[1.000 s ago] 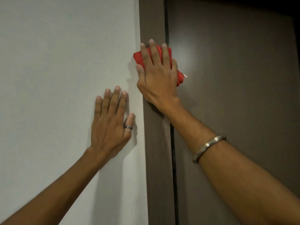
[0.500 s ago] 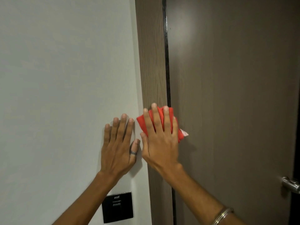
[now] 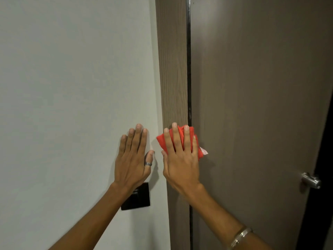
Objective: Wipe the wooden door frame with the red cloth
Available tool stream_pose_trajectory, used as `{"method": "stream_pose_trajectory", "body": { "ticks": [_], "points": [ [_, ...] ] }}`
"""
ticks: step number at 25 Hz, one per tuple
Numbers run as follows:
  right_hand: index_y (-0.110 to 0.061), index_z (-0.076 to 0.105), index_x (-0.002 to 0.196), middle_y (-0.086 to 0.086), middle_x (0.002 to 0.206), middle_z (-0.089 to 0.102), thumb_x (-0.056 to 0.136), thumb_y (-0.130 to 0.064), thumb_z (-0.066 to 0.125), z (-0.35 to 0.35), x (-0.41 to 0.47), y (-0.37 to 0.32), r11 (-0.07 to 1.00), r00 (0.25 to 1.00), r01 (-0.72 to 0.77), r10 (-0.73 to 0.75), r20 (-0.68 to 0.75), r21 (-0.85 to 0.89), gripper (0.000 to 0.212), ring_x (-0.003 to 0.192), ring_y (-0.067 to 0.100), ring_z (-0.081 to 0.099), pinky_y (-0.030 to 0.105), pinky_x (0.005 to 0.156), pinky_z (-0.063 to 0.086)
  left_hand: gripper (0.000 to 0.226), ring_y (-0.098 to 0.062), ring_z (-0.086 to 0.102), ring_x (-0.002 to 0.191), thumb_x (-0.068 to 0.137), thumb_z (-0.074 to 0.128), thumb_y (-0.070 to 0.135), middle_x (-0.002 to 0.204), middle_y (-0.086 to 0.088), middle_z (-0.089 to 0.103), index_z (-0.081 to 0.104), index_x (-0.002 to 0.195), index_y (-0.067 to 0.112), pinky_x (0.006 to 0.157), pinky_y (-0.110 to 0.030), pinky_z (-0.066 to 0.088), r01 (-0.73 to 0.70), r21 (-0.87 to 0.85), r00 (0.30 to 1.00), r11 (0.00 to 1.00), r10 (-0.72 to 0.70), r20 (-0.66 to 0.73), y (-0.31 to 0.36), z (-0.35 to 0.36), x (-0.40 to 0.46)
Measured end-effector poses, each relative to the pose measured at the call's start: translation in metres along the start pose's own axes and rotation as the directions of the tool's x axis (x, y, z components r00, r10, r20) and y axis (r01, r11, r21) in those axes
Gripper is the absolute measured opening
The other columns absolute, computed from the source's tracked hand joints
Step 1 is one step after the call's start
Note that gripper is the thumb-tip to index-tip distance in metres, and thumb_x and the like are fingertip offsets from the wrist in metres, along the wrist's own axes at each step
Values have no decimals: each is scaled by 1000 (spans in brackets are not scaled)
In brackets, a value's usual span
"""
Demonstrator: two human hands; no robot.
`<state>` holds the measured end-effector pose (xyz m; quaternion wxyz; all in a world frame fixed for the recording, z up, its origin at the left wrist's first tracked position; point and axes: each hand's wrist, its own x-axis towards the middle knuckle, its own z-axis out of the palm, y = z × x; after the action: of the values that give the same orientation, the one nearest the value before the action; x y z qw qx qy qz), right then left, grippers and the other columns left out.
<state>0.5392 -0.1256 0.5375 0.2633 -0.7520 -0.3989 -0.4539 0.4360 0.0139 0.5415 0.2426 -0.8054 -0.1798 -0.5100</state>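
The wooden door frame [image 3: 173, 60] runs as a brown vertical strip down the middle of the view. My right hand [image 3: 180, 159] lies flat on it, fingers up, pressing the folded red cloth [image 3: 161, 141] against the wood. Most of the cloth is hidden under the palm; red edges and a small white tag show at the sides. My left hand [image 3: 134, 156] rests flat and empty on the white wall [image 3: 72, 105], just left of the frame, with a ring on the thumb.
The dark brown door [image 3: 252, 105] stands to the right of the frame, with a metal handle [image 3: 310, 181] at its far right edge. A black switch plate [image 3: 138, 199] sits on the wall under my left wrist.
My right hand has slid the cloth down the frame. My left hand has dropped lower on the wall too. The view has tilted down, bringing in the switch plate and the door handle.
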Motion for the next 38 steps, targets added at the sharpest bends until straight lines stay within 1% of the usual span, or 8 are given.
{"method": "stream_pose_trajectory", "body": {
  "ticks": [7, 10, 13, 16, 19, 24, 31, 38],
  "points": [
    [-14, -7, 162, 14, 171, -20, 97, -15, 64, -11, -78, 5, 992, 866, 112, -67, 495, -62, 97, 156, 46, -11, 71, 125, 13, 73, -26, 0, 162, 99, 48, 40, 170, -19, 20, 31, 159, 2, 132, -40, -5, 29, -203, 994, 979, -6, 112, 31, -13, -46],
    [-22, -31, 155, 1, 155, -56, 102, -4, 54, -19, -118, -2, 967, 670, -209, 34, 741, 144, 102, 152, 33, -36, 59, 126, -10, 62, -22, 18, 158, 98, 47, 37, 165, -15, 36, 43, 154, 9, 131, -43, 16, 154, -419, 982, 895, -90, 168, 47, -26, -76],
    [-35, -1, 166, -6, 172, 16, 102, -10, 56, -38, -159, -20, 359, 420, -860, 97, 902, 362, 89, 154, 25, 36, 41, 122, 41, 44, -1, 49, 132, 100, 41, 46, 143, 9, 55, 49, 141, 34, 103, -36, 52, 455, -628, 890, 632, -295, 347, 51, -55, -136],
    [-24, 46, 151, 8, 138, 66, 89, 5, 57, -45, -205, -52, -502, 244, -838, 11, 970, 216, 69, 123, 32, 68, 39, 101, 59, 24, -6, 65, 107, 100, 42, 54, 128, 8, 65, 53, 121, 53, 77, -19, 50, 884, -463, 424, 64, -526, 738, 63, -97, -196],
    [8, 57, 139, 30, 124, 72, 78, -3, 57, -30, -253, -92, -828, 131, -561, -66, 989, 19, 62, 119, 43, 69, 52, 112, 50, 54, -29, 80, 82, 101, 43, 59, 102, -16, 82, 74, 112, 16, 59, -30, 62, 732, 24, -211, -680, -194, 958, 64, -113, -235],
    [-4, 71, 118, 16, 104, 82, 83, -27, 62, -1, -319, -157, -687, -100, -717, -71, 992, -121, 44, 90, 26, 81, 36, 74, 65, 60, -32, 79, 87, 99, 46, 59, 102, -18, 81, 74, 113, 7, 74, -42, 63, 600, 236, -435, -765, -64, 898, 14, -108, -313],
    [-11, 67, 125, 14, 129, 73, 101, -18, 64, 52, -422, -237, 64, -373, -926, 7, 928, -372, 26, 101, 20, 72, 32, 84, 61, 23, -23, 77, 82, 98, 60, 31, 97, -7, 82, 71, 114, 19, 62, -35, 62, 662, 484, -621, -572, -57, 782, -58, -111, -471],
    [-6, 65, 132, 19, 132, 69, 96, -7, 54, 81, -524, -321, 243, -557, -790, 98, 825, -563, 37, 122, 36, 66, 48, 106, 56, 24, -32, 63, 98, 96, 56, 23, 121, -18, 69, 68, 115, 14, 81, -43, 56, 589, 668, -784, -455, -119, 610, -88, -110, -602]
  ]
}}
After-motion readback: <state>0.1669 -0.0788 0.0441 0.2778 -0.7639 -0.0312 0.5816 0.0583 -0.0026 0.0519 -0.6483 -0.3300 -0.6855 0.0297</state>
